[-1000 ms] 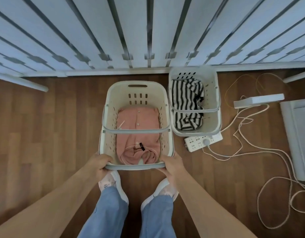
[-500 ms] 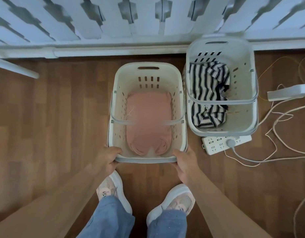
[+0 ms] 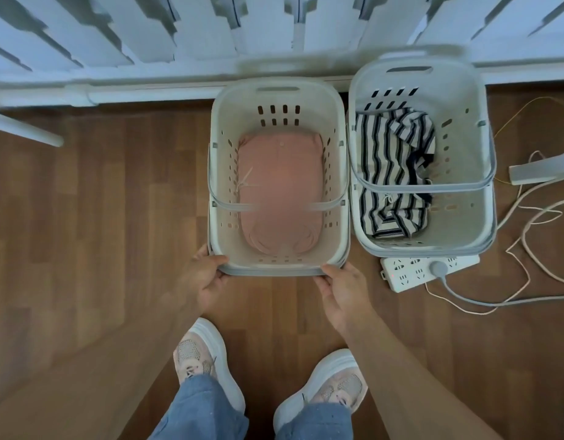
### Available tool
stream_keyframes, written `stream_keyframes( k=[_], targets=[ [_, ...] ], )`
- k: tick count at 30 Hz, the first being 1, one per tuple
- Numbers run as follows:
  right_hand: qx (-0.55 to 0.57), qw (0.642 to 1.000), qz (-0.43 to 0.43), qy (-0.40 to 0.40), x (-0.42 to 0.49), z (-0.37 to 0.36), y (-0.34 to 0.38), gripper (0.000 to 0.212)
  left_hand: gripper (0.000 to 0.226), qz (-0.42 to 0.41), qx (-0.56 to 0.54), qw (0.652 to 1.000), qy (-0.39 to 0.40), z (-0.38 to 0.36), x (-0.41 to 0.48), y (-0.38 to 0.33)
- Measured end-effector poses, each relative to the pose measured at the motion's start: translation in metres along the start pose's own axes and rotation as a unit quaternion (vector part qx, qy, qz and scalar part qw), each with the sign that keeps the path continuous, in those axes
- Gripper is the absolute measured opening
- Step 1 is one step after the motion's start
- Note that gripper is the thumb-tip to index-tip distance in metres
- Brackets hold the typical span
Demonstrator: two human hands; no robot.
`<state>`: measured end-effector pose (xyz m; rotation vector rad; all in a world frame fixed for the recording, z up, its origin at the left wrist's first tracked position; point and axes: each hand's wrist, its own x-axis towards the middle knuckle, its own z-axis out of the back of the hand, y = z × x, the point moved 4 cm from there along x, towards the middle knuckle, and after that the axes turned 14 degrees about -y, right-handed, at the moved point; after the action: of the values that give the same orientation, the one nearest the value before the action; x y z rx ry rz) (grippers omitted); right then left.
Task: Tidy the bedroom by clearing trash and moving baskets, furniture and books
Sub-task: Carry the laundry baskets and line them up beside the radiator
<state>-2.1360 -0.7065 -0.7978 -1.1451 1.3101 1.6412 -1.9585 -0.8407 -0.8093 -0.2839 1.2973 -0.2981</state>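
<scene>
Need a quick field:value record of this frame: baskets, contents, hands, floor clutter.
held basket: white basket with pink garment, on wooden floor, far end near the white slatted frame
left hand: gripping near-left corner of its rim
right hand: at near-right corner of its rim
second basket: white basket with striped garment, right of the first, sides close or touching
clutter: power strip on the floor by the second basket's near edge; loose cables on the right

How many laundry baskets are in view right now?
2. The basket with the pink garment sits in the middle by the white slatted frame, both hands on its near rim. The basket with the striped garment stands right beside it, next to the power strip. None looks hidden.
</scene>
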Motion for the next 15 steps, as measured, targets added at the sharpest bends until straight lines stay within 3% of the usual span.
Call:
stream_keyframes(
  k=[8, 15],
  targets=[
    [0.009, 1.0, 0.013, 0.012, 0.014, -0.013, 0.012, 0.032, 0.033, -0.011, -0.026, 0.999, 0.037, -0.017, 0.003, -0.016],
    [-0.021, 1.0, 0.018, -0.009, 0.021, -0.011, 0.009, 0.041, 0.044, -0.023, 0.001, 1.0, 0.015, -0.014, 0.011, -0.012]
  ],
)
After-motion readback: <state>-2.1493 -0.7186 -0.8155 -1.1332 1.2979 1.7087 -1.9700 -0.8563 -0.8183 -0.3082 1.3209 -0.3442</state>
